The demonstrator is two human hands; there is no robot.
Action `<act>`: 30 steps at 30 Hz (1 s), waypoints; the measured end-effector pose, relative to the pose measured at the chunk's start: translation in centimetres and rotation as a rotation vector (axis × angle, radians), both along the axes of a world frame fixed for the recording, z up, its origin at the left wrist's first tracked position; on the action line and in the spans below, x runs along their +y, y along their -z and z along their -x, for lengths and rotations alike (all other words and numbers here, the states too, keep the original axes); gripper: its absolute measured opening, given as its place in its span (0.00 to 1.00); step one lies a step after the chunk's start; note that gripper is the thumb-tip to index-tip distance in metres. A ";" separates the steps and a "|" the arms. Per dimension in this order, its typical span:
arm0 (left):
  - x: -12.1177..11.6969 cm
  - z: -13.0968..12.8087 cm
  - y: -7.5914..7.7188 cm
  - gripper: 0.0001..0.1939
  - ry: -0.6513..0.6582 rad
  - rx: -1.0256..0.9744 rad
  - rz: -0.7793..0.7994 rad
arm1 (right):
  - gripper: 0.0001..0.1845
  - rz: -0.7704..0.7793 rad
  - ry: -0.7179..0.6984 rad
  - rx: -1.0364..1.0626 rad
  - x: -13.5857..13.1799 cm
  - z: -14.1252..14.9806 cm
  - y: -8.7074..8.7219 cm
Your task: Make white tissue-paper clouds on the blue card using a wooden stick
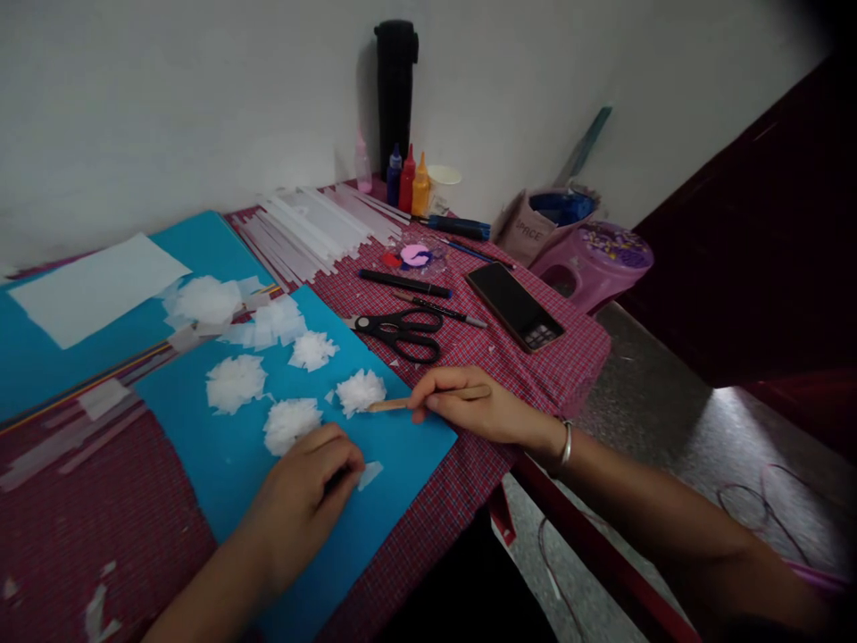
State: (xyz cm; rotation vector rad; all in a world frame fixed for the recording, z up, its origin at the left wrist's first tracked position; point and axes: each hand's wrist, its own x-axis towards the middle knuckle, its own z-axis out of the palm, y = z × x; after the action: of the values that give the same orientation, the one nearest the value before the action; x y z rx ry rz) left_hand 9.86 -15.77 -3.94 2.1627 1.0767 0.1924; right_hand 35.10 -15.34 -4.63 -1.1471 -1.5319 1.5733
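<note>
My right hand [469,404] is closed around a thin wooden stick [389,405]. Its far end touches the lower edge of a small white paper puff [361,391] on the blue sheet [395,455]. Lower down, my left hand [321,478] is over the same sheet with curled fingers and the thumb close to the index finger; what they hold, if anything, is hidden. Just above it sits another white puff [291,423], partly covered by the hand. A small translucent paper piece [370,475] lies beside its fingertips. Several more puffs, such as one puff [236,384], sit farther left.
Black scissors [402,332], a marker [405,283] and a phone [515,306] lie beyond the sheet. White paper strips [321,223], small paint bottles [406,183] and a black flask [395,98] are near the wall. A pink stool [589,268] stands right of the table.
</note>
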 end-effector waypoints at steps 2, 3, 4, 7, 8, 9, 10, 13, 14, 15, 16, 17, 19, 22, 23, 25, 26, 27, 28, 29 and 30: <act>0.1 0.1 0.0 0.10 -0.006 -0.006 0.028 | 0.09 0.010 0.021 0.000 0.0 0.2 -0.1; 0.2 0.1 0.0 0.10 -0.015 -0.013 0.043 | 0.09 0.014 0.029 0.004 0.1 0.3 -0.2; 0.3 0.1 0.0 0.10 -0.028 -0.023 0.062 | 0.09 0.015 0.037 0.012 0.1 0.3 -0.3; 0.8 -0.1 -0.2 0.10 -0.112 -0.060 0.123 | 0.09 0.015 0.054 0.035 0.1 0.4 -0.6; 1.1 -0.3 -0.4 0.10 -0.142 -0.065 0.130 | 0.09 0.018 0.057 0.040 0.1 0.4 -0.7; 1.3 -0.5 -0.5 0.09 -0.172 -0.063 0.123 | 0.09 0.024 0.061 0.045 0.1 0.4 -0.7; 1.5 -0.9 -0.6 0.08 -0.201 -0.052 0.105 | 0.09 0.032 0.063 0.048 0.1 0.4 -0.7; 1.8 -1.8 -0.7 0.05 -0.289 0.001 0.011 | 0.09 0.046 0.068 0.064 0.2 0.3 -0.7; 1.9 -2.1 -0.6 0.04 -0.318 0.013 -0.021 | 0.09 0.046 0.069 0.068 0.2 0.3 -0.7; 1.9 -2.3 -0.5 0.03 -0.339 0.019 -0.048 | 0.09 0.044 0.067 0.073 0.3 0.3 -0.7; 1.9 -2.5 -0.3 0.03 -0.356 0.022 -0.072 | 0.09 0.041 0.064 0.079 0.3 0.3 -0.7; 1.9 -2.6 -0.1 0.03 -0.371 0.021 -0.095 | 0.09 0.039 0.062 0.087 0.3 0.3 -0.7; 1.9 -2.7 0.4 0.03 -0.388 0.020 -0.134 | 0.08 0.039 0.060 0.115 0.2 0.2 -0.6; 1.8 -2.7 1.0 0.03 -0.412 0.014 -0.182 | 0.08 0.036 0.105 0.190 -0.2 -0.3 -0.3; 1.8 -2.7 1.1 0.03 -0.421 0.011 -0.191 | 0.07 0.028 0.128 0.213 -0.4 -0.6 -0.1; 1.8 -2.7 1.2 0.03 -0.438 0.007 -0.204 | 0.07 0.000 0.144 0.221 -0.8 -1.0 0.0; 1.8 -2.7 1.2 0.03 -0.444 0.007 -0.209 | 0.08 -0.017 0.130 0.201 -1.0 -1.2 0.0; 1.8 -2.7 1.2 0.03 -0.449 0.005 -0.216 | 0.08 -0.035 0.111 0.171 -1.1 -1.2 -0.1; 1.8 -2.8 1.2 0.03 -0.452 0.003 -0.224 | 0.08 -0.049 0.091 0.137 -1.1 -1.2 -0.2; 1.8 -2.8 1.2 0.03 -0.455 0.001 -0.230 | 0.08 -0.061 0.074 0.105 -1.1 -1.1 -0.3; 1.8 -2.8 1.2 0.03 -0.459 -0.001 -0.237 | 0.08 -0.068 0.062 0.078 -1.1 -1.0 -0.4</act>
State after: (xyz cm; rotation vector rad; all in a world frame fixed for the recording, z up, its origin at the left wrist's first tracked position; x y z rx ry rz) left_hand 12.70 -13.95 -5.17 2.0808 1.6076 0.5542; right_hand 36.11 -16.47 -4.19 -1.0729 -1.4739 1.4959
